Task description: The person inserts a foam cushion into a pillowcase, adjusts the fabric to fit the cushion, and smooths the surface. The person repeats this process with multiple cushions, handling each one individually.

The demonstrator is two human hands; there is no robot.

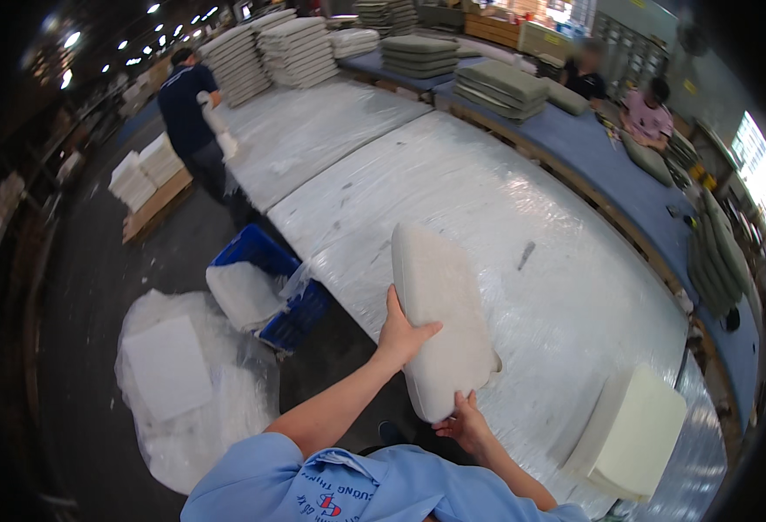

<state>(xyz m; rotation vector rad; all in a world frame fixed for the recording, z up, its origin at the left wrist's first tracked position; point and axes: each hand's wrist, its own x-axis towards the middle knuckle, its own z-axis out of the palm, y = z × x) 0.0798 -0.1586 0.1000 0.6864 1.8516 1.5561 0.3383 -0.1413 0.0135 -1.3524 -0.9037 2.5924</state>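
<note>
A pale beige seat cushion with rounded edges is held up in front of me, tilted over the front edge of a plastic-covered table. My left hand grips its left side, thumb lying across the top face. At the near end, the fingers of my right hand are closed on the lower right corner, partly hidden beneath it. A small flap sticks out at the cushion's right edge. To the right, a cream foam block lies on the table.
Left of the table stand a blue crate holding white material and a clear plastic bag with a white foam sheet. Beyond, a person stands beside stacked cushions. Two people sit at a blue table bearing grey-green cushions.
</note>
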